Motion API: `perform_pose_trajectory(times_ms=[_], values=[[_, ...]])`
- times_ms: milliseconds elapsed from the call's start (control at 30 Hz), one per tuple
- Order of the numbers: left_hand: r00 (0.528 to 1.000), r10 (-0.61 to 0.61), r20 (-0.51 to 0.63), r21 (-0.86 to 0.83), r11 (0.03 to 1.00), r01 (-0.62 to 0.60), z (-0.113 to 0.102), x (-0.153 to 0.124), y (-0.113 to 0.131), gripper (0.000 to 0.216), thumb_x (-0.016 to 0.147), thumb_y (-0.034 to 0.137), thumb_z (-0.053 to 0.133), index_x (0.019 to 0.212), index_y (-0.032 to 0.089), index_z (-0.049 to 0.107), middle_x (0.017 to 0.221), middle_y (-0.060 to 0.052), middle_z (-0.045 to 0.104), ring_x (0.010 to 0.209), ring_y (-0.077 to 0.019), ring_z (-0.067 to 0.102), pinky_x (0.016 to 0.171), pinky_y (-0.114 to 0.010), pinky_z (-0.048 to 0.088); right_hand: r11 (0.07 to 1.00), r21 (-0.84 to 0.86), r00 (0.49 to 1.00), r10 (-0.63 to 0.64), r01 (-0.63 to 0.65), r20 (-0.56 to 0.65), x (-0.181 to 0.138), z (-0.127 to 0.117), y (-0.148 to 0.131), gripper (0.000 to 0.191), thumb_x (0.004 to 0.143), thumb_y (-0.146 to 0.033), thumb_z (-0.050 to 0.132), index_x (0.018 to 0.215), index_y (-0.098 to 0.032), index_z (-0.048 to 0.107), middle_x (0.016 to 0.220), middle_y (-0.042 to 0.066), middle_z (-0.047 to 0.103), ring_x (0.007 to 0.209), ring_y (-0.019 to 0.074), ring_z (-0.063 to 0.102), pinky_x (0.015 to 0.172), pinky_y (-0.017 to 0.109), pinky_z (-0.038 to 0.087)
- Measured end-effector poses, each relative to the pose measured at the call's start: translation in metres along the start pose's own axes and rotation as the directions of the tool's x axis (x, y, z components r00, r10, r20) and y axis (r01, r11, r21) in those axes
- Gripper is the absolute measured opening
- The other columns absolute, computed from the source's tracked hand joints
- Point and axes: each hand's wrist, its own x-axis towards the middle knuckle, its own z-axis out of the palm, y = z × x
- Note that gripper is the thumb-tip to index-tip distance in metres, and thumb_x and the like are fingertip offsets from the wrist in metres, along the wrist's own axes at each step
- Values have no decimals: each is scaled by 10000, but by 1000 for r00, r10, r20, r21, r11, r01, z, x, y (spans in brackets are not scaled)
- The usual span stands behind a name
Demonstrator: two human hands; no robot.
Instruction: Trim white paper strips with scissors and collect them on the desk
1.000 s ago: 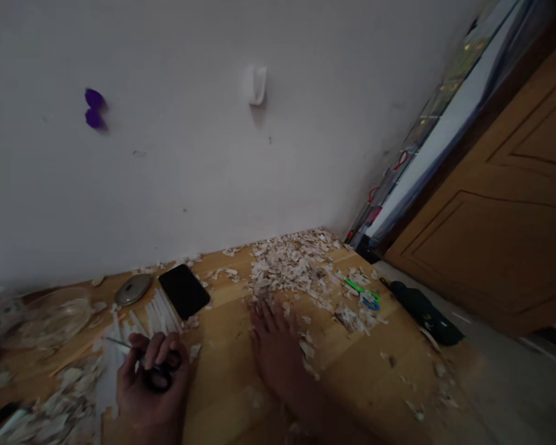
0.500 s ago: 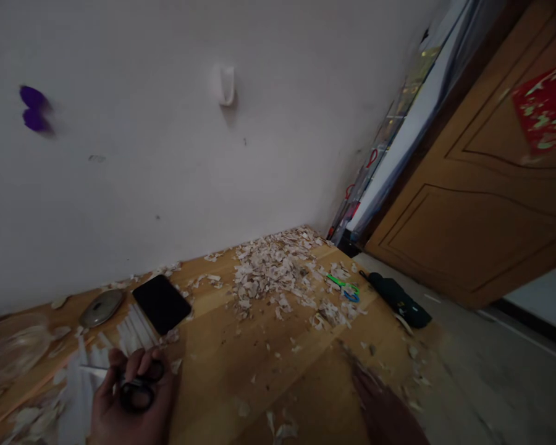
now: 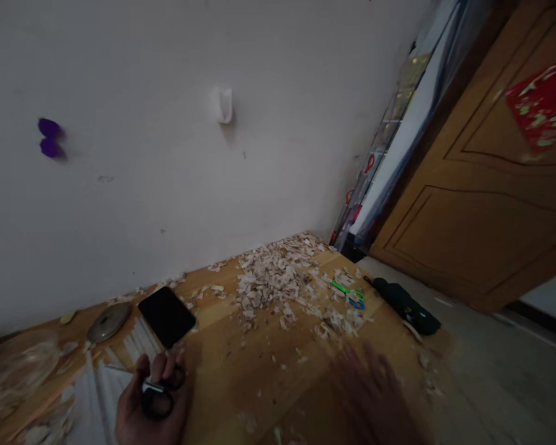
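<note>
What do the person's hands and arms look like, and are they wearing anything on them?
The bare left hand and the bare right hand are ordinary human hands with no gloves on. No sleeve, watch or bracelet shows on what is in view of the arms. The right one is blurry, so I can't tell about small things like rings there.

Dim light, right fingers [image 3: 373, 366] blurred

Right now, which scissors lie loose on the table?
The green-and-blue pair, among pale scraps toward the right edge of the table; the black-handled pair is held in the left hand.
</note>
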Motion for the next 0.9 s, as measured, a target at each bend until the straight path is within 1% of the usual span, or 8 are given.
perform_pose_trajectory(times_ms=[67, 167, 367, 467, 533, 633, 767, 900], values=[[994, -109, -28, -100, 989, 106, 7, -6, -1, 213, 675, 218, 742, 814, 238, 582, 641, 59, 454, 596, -112, 474, 699, -270, 553, 1000, -5, 993, -23, 23, 119, 63, 16, -18, 640, 950, -365, 439, 1553, -479, 258, 1633, -91, 255, 1528, 347, 163, 1153, 692, 290], [974, -224, 31, -167, 960, 226, 14, -13, -6, 220, 655, 219, 759, 742, 215, 557, 598, 56, 416, 553, -110, 440, 640, -260, 532, 997, 38, 970, 56, -68, 238, 148, 37, -58, 636, 992, -412, 418, 1595, -293, 253, 1678, 31, 126, 1534, 396, 79, 1161, 705, 205], [950, -256, 181, -19, 965, 263, 10, -16, -14, 214, 703, 315, 776, 711, 199, 597, 573, 27, 437, 566, -132, 441, 622, -280, 483, 977, 212, 947, -104, 39, 305, 260, 76, -110, 670, 960, -631, 456, 1564, -380, 308, 1691, -10, 69, 1534, 403, -64, 1147, 747, 31], [948, -266, 174, 28, 964, 265, 10, -16, -15, 220, 699, 349, 784, 713, 203, 620, 560, 23, 441, 561, -139, 436, 629, -297, 484, 974, 220, 931, -39, -45, 363, 297, 91, -111, 683, 954, -651, 447, 1564, -383, 299, 1694, -17, 41, 1531, 409, -75, 1135, 756, 14], [947, -273, 170, 56, 962, 268, 12, -16, -14, 229, 672, 361, 799, 709, 204, 636, 549, 23, 445, 554, -141, 434, 637, -311, 496, 968, 220, 902, 16, -122, 431, 311, 101, -107, 680, 962, -656, 417, 1572, -398, 263, 1696, -17, 56, 1529, 425, -36, 1122, 770, 45], [953, -257, 163, 82, 966, 247, 15, -15, -13, 228, 673, 380, 796, 706, 206, 652, 545, 19, 456, 549, -143, 439, 636, -314, 503, 970, 209, 883, 12, -124, 470, 315, 113, -103, 651, 971, -670, 370, 1566, -437, 250, 1688, -29, 132, 1524, 437, 45, 1114, 778, 35], [960, -253, 117, 73, 967, 246, 13, -11, -15, 251, 676, 413, 789, 693, 214, 636, 543, 22, 443, 548, -145, 432, 639, -323, 511, 978, 201, 899, -34, -60, 436, 296, 116, -100, 583, 986, -618, 378, 1539, -440, 329, 1676, -40, 190, 1524, 405, 119, 1147, 729, 42], [970, -236, 62, 93, 969, 230, 9, -4, -17, 320, 650, 466, 789, 652, 217, 589, 542, 28, 419, 536, -140, 404, 614, -334, 514, 975, 221, 922, -112, 30, 370, 262, 101, -95, 520, 1006, -431, 389, 1525, -402, 379, 1660, -32, 253, 1519, 338, 181, 1187, 648, 76]])
